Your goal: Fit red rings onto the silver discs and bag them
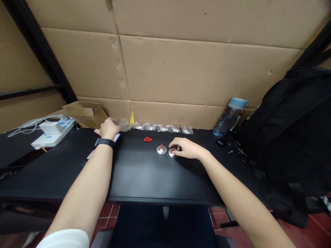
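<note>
My right hand (186,148) is at a silver finger cymbal (171,154) with a red loop. Its thumb and fingers curve around the near side with a gap between them, thumb over the rim. A second finger cymbal (161,151), its red loop upright, lies just to the left on the black table (155,182). Behind them is a small bundle of red cord (147,139). My left hand (108,129), a dark watch on its wrist, reaches between the cardboard box and some crumpled clear plastic bags (126,125). Its fingertips are hidden.
Several bagged finger cymbals (163,127) line the back edge against a cardboard wall (165,69). An open cardboard box (88,119) and a white power strip (53,134) are at left. At right stand a water bottle (229,117) and a black backpack (292,137), with keys (236,148) nearby.
</note>
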Action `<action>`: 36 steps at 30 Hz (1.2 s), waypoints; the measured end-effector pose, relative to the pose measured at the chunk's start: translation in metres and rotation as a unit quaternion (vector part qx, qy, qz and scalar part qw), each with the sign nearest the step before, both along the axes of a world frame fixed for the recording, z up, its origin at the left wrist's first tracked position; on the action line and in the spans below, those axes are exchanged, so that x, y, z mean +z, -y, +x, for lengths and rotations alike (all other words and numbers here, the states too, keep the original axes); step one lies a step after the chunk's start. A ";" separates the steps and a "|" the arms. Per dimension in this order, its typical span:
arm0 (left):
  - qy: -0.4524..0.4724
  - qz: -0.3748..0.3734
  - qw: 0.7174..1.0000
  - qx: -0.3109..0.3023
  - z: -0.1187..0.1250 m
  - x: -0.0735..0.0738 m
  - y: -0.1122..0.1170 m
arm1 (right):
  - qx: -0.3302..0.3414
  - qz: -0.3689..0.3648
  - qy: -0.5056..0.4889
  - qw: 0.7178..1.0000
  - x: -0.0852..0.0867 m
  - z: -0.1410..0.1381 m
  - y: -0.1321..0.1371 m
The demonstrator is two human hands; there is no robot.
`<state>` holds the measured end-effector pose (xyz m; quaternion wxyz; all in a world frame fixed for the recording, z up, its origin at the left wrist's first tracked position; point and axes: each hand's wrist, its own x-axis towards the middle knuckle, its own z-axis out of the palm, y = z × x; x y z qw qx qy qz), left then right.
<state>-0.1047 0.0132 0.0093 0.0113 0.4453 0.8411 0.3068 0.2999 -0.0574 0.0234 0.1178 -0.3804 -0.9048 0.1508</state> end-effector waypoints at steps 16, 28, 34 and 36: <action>-0.227 0.080 0.875 -0.419 0.180 -0.002 0.049 | 0.004 0.040 0.056 0.998 0.000 -0.004 0.004; -0.197 0.000 0.805 -0.559 0.170 0.003 0.063 | -0.039 0.083 0.127 0.988 0.001 -0.007 0.007; -0.225 -0.031 0.803 -0.550 0.170 0.004 0.064 | -0.059 0.115 0.165 0.978 0.006 -0.008 0.010; -0.232 -0.034 0.805 -0.545 0.169 0.005 0.065 | -0.059 0.124 0.174 0.975 0.007 -0.010 0.011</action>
